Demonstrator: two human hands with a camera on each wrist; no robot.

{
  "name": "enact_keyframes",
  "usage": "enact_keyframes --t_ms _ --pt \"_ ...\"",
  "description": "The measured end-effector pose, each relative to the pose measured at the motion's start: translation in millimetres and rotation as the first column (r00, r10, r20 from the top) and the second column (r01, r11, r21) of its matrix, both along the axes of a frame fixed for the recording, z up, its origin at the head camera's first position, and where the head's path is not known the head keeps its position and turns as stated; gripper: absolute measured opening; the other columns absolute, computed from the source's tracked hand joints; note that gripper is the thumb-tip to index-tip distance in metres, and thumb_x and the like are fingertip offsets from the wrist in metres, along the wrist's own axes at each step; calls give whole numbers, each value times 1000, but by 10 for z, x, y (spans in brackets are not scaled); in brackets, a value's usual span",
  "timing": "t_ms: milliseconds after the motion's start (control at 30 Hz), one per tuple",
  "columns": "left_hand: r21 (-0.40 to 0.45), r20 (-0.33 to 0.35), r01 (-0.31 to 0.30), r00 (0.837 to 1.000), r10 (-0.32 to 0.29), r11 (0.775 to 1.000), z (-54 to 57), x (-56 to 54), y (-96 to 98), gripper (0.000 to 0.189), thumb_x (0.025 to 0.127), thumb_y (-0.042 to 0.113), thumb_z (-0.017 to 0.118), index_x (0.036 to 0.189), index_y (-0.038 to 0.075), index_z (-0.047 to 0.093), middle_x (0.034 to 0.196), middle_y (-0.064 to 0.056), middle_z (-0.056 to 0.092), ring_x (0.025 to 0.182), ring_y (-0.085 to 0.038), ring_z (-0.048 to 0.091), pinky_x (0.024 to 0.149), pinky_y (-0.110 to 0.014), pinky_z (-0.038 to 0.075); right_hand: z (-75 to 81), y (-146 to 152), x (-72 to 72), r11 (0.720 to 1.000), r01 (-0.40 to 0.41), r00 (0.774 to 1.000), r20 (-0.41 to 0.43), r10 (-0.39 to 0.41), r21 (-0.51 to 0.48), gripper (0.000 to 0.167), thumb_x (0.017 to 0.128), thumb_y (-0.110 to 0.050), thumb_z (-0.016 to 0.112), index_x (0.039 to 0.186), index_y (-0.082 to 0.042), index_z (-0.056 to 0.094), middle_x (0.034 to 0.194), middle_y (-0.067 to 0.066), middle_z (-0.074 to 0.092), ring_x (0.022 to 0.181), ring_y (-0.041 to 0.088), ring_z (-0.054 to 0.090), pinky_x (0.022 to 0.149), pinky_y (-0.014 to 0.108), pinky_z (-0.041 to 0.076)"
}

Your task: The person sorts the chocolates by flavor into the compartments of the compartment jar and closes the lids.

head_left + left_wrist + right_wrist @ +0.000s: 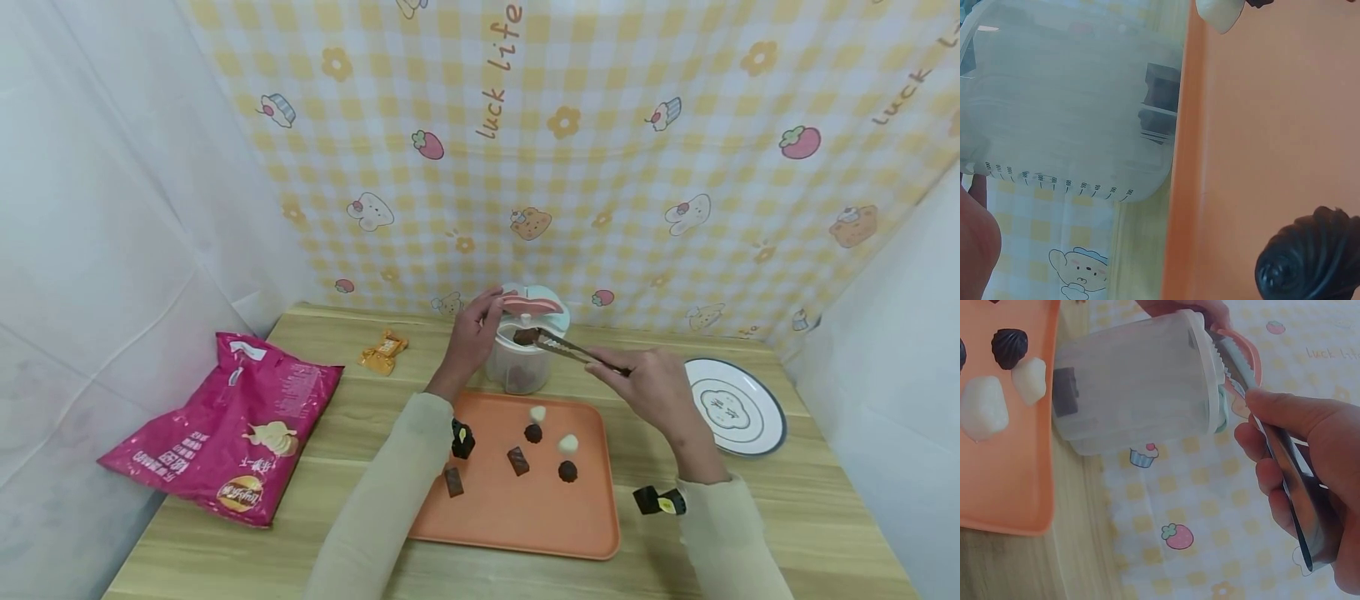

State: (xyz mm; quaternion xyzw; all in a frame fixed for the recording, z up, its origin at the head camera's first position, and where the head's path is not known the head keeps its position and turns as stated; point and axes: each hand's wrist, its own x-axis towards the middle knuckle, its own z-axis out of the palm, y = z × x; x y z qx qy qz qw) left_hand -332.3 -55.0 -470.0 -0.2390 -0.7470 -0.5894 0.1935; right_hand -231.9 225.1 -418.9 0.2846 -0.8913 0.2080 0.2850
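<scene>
A translucent storage container (516, 372) stands behind the orange tray (536, 521), its pink-and-mint lid (553, 298) raised. My left hand (474, 332) grips the lid and rim from the left side. In my right hand (654, 385) is a pair of metal tongs (564, 347), their serrated tips over the container's mouth. Between those tips sits a brown chocolate (527, 337). Through the cloudy wall, dark pieces (1065, 392) show at the bottom. Dark chocolates (518, 461) and white chocolates (567, 443) lie spread over the tray.
A magenta chip bag (232, 425) lies at the left, with an orange-wrapped candy (383, 353) behind it. To the right is a white plate (731, 408) with a blue rim. A checked cloth (570, 183) hangs at the table's back edge.
</scene>
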Motion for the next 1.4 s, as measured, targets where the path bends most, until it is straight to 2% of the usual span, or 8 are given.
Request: enact_keyframes --t_ms 333,533,800,900,1067,1133,1233,1400 --pt "-17 11 -14 1000 14 1000 1 4 4 38 113 27 45 130 7 71 143 -15 60 141 -30 46 108 -44 43 -7 5 -2 1000 6 999 41 -5 -7 27 86 -22 85 113 -19 83 47 -15 45 42 -8 17 38 26 22" --pt "-9 -4 -16 1000 16 1000 -2 -1 6 37 112 24 45 131 5 71 141 -17 61 140 -33 48 102 -45 45 -20 6 -8 1000 2 999 34 -1 -14 27 85 -22 86 112 -19 83 48 -15 48 43 -8 17 38 26 22" --pt "-13 -3 -27 1000 27 1000 7 -6 7 37 112 25 46 129 6 72 138 -12 65 138 -27 50 88 -40 46 -23 3 0 1000 5 999 42 -5 -19 27 86 -23 85 113 -20 83 47 -17 44 42 -8 18 38 26 23" --pt "-8 -11 -23 1000 22 1000 6 -12 9 36 112 24 46 128 5 72 137 -12 65 138 -28 50 89 -41 47 -21 3 6 1000 5 999 46 -4 -16 27 87 -23 85 113 -20 82 47 -17 44 42 -6 20 38 26 23" --pt "-1 -19 -15 1000 15 1000 4 -20 13 35 112 23 46 126 4 72 134 -8 67 138 -28 50 100 -42 46 -11 10 45 1000 0 997 79 1 -15 29 88 -23 83 117 -20 81 48 -17 40 42 -2 25 39 26 24" --pt "-1 -16 -14 1000 14 1000 5 -19 13 35 112 23 46 125 4 73 134 -7 68 138 -28 50 100 -41 46 -16 13 78 1000 -4 996 89 5 -18 29 88 -23 84 117 -19 81 49 -18 40 42 -1 27 39 25 25" --pt "-2 -11 -14 1000 14 1000 4 -18 11 35 112 23 46 126 4 72 135 -9 67 138 -26 50 97 -40 47 -43 15 146 999 -25 995 96 27 -22 29 87 -20 85 116 -16 81 52 -18 44 43 -2 31 39 24 26" --pt "2 -10 -17 1000 17 1000 1 -18 11 35 111 23 47 126 4 72 135 -11 67 137 -24 51 95 -40 47 -135 9 283 996 -90 991 101 89 5 31 85 -17 86 115 -13 81 67 -17 64 45 -8 29 39 19 24"
